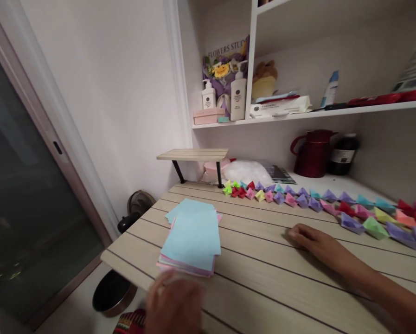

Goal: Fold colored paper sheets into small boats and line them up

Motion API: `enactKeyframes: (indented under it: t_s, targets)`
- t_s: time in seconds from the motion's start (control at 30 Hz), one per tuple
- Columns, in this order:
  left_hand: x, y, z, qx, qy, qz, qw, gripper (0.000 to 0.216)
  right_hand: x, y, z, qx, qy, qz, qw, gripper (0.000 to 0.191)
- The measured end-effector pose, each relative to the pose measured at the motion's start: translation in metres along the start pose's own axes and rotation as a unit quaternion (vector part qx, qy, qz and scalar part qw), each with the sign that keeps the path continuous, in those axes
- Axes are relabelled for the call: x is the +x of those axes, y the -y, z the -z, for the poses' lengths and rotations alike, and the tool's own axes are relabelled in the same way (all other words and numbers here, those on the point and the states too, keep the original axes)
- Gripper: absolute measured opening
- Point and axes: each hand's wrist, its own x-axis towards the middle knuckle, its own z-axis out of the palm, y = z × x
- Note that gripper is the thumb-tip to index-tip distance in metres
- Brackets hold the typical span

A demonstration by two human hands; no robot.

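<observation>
My left hand [175, 301] is at the bottom of the head view, blurred by motion, just in front of a stack of coloured paper sheets [194, 236]. Light blue sheets lie on top, with pink and purple edges showing beneath. Whether its fingers hold anything is unclear. My right hand [307, 237] rests on the slatted table [249, 260] with its fingers curled together, and nothing shows in it. Beyond it, rows of small folded paper boats [314, 204] in many colours run along the table's back and right side.
A small raised shelf [194, 154] stands at the table's back left corner. Behind are a white plastic bag [247, 172], a red jug [314, 153] and a dark bottle [344, 154]. White shelving [221, 124] hangs above. A round bin [113, 293] sits on the floor at left.
</observation>
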Motion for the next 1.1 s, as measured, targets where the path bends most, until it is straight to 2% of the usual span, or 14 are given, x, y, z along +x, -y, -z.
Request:
enactKeyframes:
  t_s: [0.07, 0.13, 0.23, 0.33, 0.43, 0.57, 0.63, 0.73, 0.83, 0.93, 1.1]
  targets:
    - [0.017, 0.035, 0.024, 0.020, -0.030, 0.036, 0.999, 0.026, 0.003, 0.030, -0.015, 0.165, 0.037, -0.029, 0.985, 0.049]
    - [0.033, 0.060, 0.031, 0.015, -0.036, 0.104, 0.994, 0.028, 0.003, 0.064, -0.035, 0.269, 0.076, -0.083, 0.957, 0.058]
    - [0.046, 0.080, 0.024, -0.027, 0.010, 0.172, 0.985, 0.038, 0.002, 0.109, -0.067, 0.231, 0.208, -0.142, 0.940, 0.070]
    - [0.044, 0.085, 0.013, -0.064, 0.031, 0.206, 0.976, 0.039, 0.001, 0.134, -0.093, 0.196, 0.236, -0.108, 0.946, 0.069]
    - [0.038, 0.086, 0.012, -0.122, 0.019, 0.232, 0.965, 0.039, 0.002, 0.143, -0.109, 0.224, 0.225, -0.090, 0.944, 0.056]
    - [0.034, 0.088, 0.020, -0.198, 0.013, 0.298, 0.934, 0.042, 0.003, 0.151, -0.115, 0.274, 0.199, -0.085, 0.937, 0.038]
    - [0.034, 0.089, 0.024, -0.247, 0.027, 0.342, 0.906, 0.045, 0.005, 0.157, -0.112, 0.292, 0.195, -0.086, 0.932, 0.035]
    - [0.034, 0.092, 0.025, -0.332, 0.050, 0.410, 0.848, 0.049, 0.010, 0.168, -0.103, 0.316, 0.187, -0.094, 0.925, 0.036]
    - [0.034, 0.098, 0.025, -0.384, 0.045, 0.449, 0.805, 0.050, 0.014, 0.175, -0.096, 0.332, 0.180, -0.100, 0.920, 0.037]
    - [0.036, 0.103, 0.027, -0.392, 0.029, 0.458, 0.797, 0.051, 0.014, 0.172, -0.093, 0.326, 0.171, -0.107, 0.924, 0.040]
    - [0.038, 0.097, 0.034, -0.370, 0.066, 0.434, 0.819, 0.050, 0.002, 0.155, -0.101, 0.276, 0.193, -0.123, 0.934, 0.048]
